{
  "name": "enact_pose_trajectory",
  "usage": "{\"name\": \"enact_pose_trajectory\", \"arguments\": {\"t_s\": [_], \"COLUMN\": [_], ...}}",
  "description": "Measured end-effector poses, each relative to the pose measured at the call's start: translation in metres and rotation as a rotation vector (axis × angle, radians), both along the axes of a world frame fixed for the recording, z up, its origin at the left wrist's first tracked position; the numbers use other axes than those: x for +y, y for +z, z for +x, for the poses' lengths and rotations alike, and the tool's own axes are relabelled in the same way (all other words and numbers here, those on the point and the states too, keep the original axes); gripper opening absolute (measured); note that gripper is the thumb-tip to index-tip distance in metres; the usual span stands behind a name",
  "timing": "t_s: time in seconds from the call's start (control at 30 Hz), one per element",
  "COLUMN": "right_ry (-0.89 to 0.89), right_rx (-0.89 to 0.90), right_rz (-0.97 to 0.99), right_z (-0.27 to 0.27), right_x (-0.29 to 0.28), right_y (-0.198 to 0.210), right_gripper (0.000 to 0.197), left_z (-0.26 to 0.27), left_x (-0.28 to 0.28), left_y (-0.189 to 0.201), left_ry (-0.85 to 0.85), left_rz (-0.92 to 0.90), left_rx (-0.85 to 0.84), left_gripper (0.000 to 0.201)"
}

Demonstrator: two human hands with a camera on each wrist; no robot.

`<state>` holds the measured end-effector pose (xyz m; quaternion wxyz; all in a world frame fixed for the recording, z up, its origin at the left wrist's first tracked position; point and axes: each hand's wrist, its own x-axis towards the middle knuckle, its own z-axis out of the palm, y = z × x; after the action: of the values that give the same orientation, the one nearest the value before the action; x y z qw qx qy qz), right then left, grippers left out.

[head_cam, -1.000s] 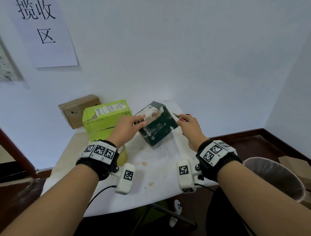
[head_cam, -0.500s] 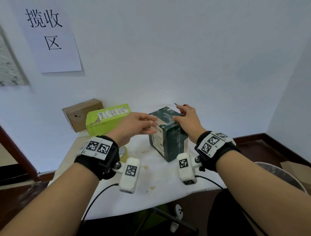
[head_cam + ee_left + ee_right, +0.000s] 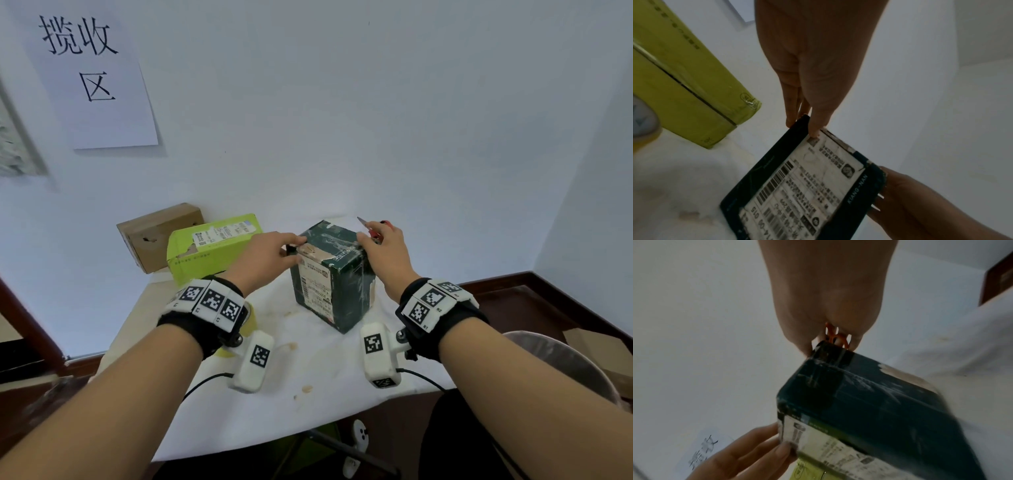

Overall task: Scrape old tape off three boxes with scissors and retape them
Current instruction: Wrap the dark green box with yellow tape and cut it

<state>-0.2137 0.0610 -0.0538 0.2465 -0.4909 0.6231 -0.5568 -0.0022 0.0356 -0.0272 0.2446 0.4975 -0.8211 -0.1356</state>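
A dark green box (image 3: 334, 274) with a white shipping label stands upright on the white table (image 3: 308, 394). My left hand (image 3: 291, 248) pinches its top left corner, thumb on the label face, fingers behind. In the left wrist view the left hand (image 3: 813, 81) meets the box (image 3: 797, 186) at that corner. My right hand (image 3: 368, 240) grips red-handled scissors (image 3: 371, 228), blade pointing up and left, while its fingers rest on the box's top right edge. The right wrist view shows the scissors' orange-red handle (image 3: 835, 337) just behind the box (image 3: 869, 402).
A lime-green box (image 3: 212, 250) and a brown cardboard box (image 3: 154, 236) sit at the table's back left by the wall. A yellowish tape roll (image 3: 251, 317) lies under my left wrist. A lined bin (image 3: 561, 366) stands on the floor to the right.
The dark green box was tilted on its side a second ago and now stands upright. Both hands have moved up to its top edges, the scissors still in my right hand.
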Motion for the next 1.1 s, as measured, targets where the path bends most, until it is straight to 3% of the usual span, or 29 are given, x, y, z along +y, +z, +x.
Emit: {"name": "enact_pose_trajectory", "arguments": {"t_s": [0.13, 0.3, 0.53, 0.73, 0.87, 0.97, 1.1], "right_ry": [-0.193, -0.247, 0.075, 0.112, 0.024, -0.067, -0.163], "right_rx": [-0.089, -0.118, -0.185, -0.081, -0.042, -0.048, 0.011], "right_rz": [0.061, 0.243, 0.567, 0.591, 0.447, 0.300, 0.171], "right_z": [-0.019, -0.042, -0.042, -0.031, -0.027, -0.019, -0.008], "right_x": [-0.005, 0.001, 0.009, 0.013, 0.015, 0.009, 0.005], "right_y": [-0.017, -0.041, -0.051, -0.046, -0.038, -0.029, -0.013], "right_gripper": [0.031, 0.029, 0.034, 0.035, 0.031, 0.033, 0.034], "left_z": [0.004, 0.000, 0.001, 0.009, 0.026, 0.050, 0.064], "left_x": [0.003, 0.013, 0.013, 0.015, 0.010, 0.004, 0.010], "left_y": [-0.004, -0.009, -0.011, -0.015, -0.016, -0.021, -0.027], "left_ry": [-0.011, 0.022, -0.004, -0.028, 0.094, 0.201, 0.234], "left_rz": [-0.071, -0.163, -0.155, -0.072, -0.057, -0.020, 0.132], "left_rx": [-0.021, -0.010, -0.012, 0.087, 0.194, 0.042, -0.405], "left_gripper": [0.029, 0.026, 0.027, 0.039, 0.032, 0.032, 0.063]}}
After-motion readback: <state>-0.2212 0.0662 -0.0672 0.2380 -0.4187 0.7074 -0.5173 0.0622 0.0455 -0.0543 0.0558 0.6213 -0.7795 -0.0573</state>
